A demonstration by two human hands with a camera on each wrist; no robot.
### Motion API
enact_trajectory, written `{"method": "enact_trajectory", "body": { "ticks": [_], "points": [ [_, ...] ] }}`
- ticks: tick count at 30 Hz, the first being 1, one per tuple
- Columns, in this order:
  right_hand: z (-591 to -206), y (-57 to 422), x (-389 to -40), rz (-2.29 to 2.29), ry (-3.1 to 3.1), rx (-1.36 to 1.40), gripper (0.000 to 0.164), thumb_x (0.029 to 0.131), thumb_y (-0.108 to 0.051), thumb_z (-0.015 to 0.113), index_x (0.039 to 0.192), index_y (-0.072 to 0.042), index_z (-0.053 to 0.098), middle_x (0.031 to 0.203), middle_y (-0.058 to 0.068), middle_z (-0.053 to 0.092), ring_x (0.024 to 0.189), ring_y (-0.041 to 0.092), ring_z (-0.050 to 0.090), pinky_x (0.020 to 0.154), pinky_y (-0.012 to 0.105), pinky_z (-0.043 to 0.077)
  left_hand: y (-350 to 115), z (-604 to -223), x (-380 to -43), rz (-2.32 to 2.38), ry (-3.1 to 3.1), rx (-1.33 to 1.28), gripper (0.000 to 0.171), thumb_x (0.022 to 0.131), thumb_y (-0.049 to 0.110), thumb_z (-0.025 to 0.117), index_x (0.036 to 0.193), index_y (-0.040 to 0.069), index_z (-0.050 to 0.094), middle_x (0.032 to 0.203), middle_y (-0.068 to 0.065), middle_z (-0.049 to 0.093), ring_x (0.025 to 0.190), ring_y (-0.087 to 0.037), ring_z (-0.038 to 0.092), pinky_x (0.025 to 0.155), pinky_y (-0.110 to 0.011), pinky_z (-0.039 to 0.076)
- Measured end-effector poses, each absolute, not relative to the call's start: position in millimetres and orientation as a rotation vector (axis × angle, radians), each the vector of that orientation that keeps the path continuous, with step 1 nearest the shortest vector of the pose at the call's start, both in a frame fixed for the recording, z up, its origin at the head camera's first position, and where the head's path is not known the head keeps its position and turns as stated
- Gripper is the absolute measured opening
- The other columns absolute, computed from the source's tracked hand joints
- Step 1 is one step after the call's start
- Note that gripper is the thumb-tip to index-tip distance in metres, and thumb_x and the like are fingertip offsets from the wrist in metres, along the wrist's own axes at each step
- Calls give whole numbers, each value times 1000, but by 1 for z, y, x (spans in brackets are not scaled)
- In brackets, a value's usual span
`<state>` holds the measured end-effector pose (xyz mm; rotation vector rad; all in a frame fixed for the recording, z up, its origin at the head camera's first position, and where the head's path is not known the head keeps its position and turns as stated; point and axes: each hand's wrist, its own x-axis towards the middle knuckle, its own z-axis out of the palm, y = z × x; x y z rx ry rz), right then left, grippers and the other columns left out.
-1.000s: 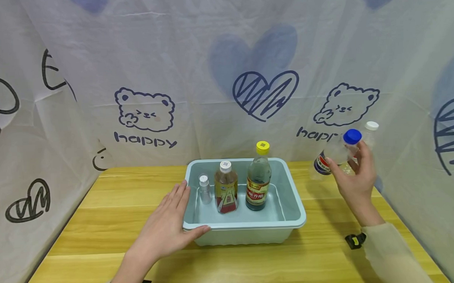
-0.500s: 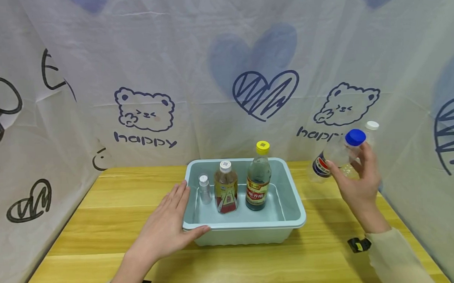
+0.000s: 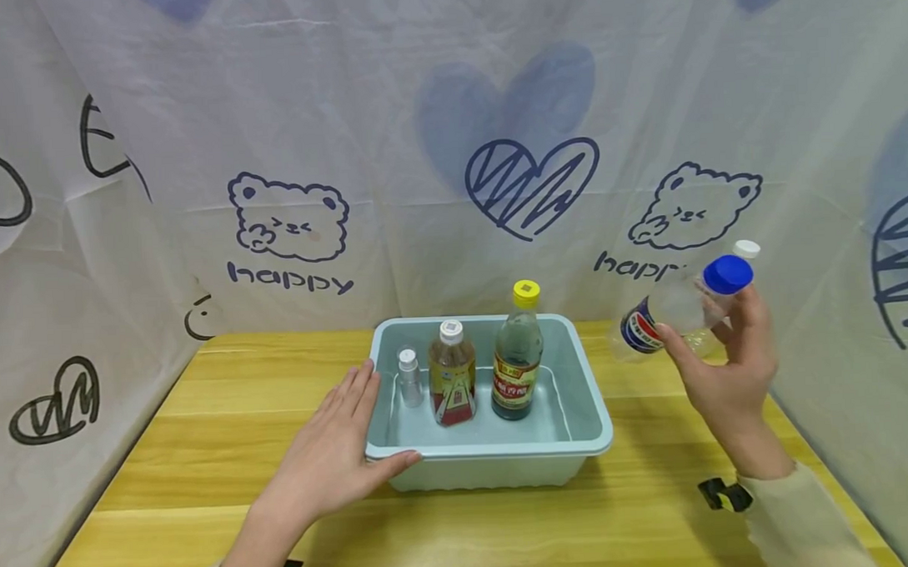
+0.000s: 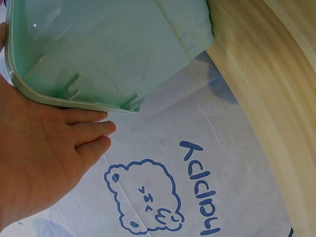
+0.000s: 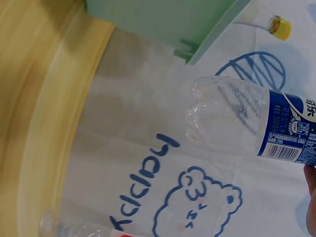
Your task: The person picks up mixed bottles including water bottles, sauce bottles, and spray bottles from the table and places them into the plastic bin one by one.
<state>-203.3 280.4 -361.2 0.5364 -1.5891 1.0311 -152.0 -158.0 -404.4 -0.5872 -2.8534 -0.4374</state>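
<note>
My right hand [image 3: 735, 382] grips a clear plastic soda bottle [image 3: 639, 327] with a blue cap and a dark blue label, right of the bin. The bottle is tilted, cap toward the upper right, and looks free of liquid; its clear base [image 5: 222, 111] shows in the right wrist view. With straight fingers and thumb, my left hand [image 3: 325, 455] rests along the front left corner of a pale green plastic bin [image 3: 490, 451]. In the bin stand a small white-capped bottle [image 3: 410, 383], a white-capped bottle of reddish-brown drink [image 3: 453, 384], and a yellow-capped glass bottle [image 3: 515, 369].
Behind the held bottle is another clear bottle, mostly hidden, its white cap [image 3: 746, 249] showing. The bin stands on a wooden table [image 3: 240, 391]. A printed white cloth [image 3: 389, 152] hangs behind the table and along both sides.
My right hand has shifted a little right and nearer, and the soda bottle leans further over, its cap lower to the right. The left hand and the bin have stayed in place.
</note>
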Motion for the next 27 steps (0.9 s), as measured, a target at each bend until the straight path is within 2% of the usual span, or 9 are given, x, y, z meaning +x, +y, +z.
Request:
{"method": "enact_trajectory", "body": {
  "ticks": [11,21,27],
  "points": [
    [-341,255,-187,1049,-1502,637,83,87,-38,86,130,22,48,127,27,65,117,24,67,96,20,56,-157,-404,-153,-440,-2855,-586,117,88,83,55,162,-4,27,170,-21,20,156,-40,24,126,-53,28],
    [-340,241,-183,1090,-1427,712,83,85,-37,88,125,24,48,134,32,61,121,32,65,97,24,57,-157,-405,-153,-438,-2852,-581,118,87,83,56,162,-4,26,170,-22,21,156,-39,24,126,-53,27],
    [-341,232,-179,1095,-1429,739,83,87,-38,87,125,25,47,134,32,61,123,30,65,98,23,57,-158,-405,-153,-438,-2863,-577,119,87,83,57,162,-4,26,171,-20,18,157,-39,23,126,-52,25]
  ]
}}
